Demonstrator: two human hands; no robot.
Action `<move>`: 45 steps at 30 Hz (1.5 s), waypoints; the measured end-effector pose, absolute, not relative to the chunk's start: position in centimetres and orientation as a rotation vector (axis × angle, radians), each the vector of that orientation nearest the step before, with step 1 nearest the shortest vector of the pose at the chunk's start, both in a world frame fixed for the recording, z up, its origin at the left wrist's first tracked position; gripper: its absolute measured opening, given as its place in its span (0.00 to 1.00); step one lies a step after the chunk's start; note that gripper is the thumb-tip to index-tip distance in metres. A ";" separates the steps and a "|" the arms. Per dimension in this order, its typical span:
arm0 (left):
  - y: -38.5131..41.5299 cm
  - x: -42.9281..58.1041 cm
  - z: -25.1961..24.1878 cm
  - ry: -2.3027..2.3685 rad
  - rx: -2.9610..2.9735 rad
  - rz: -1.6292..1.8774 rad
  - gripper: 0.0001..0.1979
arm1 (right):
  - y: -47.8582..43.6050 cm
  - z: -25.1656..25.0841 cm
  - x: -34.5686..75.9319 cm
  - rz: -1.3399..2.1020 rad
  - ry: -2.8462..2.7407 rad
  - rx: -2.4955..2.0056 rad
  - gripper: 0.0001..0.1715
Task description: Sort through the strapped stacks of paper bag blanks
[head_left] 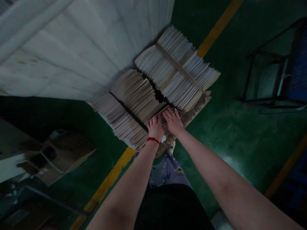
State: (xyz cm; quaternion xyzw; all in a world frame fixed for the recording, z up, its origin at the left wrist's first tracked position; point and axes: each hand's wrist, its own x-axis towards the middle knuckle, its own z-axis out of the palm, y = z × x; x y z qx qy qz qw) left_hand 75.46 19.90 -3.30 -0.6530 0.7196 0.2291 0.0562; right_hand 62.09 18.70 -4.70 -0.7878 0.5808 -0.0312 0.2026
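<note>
Your left hand [154,128] and right hand [174,122] rest on strapped tan paper bundle [129,108], fingers [170,112] spread apart, unclamped; green floor [223,140] at right.

Looking down, I see my left grip [155,127], a red cord around its wrist, and my right grip [174,121] side by side, fingers spread flat on the near strapped bundle of cardboard sheets [127,108]. Touching it beyond is a second bundle [175,67], bound with a tan strap [178,65]. Both sit on a stained wooden board [199,108] on a green floor [230,134] with a yellow line [217,28]. A white, folded covering [72,48] rises behind them; a dark metal frame [263,100] stands to my right.
</note>
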 end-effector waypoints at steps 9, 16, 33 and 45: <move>19.4 75.6 -3.3 2.221 -2.006 0.651 0.32 | 18.6 -5.1 61.6 -0.103 1.595 -2.197 0.33; 18.4 76.0 -3.4 2.170 -2.044 0.701 0.32 | 18.3 -4.6 61.7 -0.129 1.597 -2.199 0.33; 19.4 76.0 -4.0 2.279 -1.964 0.665 0.32 | 17.3 -4.1 62.1 -0.053 1.591 -2.279 0.27; 19.5 76.1 -4.6 2.269 -1.950 0.712 0.33 | 17.0 -4.2 62.1 -0.040 1.572 -2.299 0.27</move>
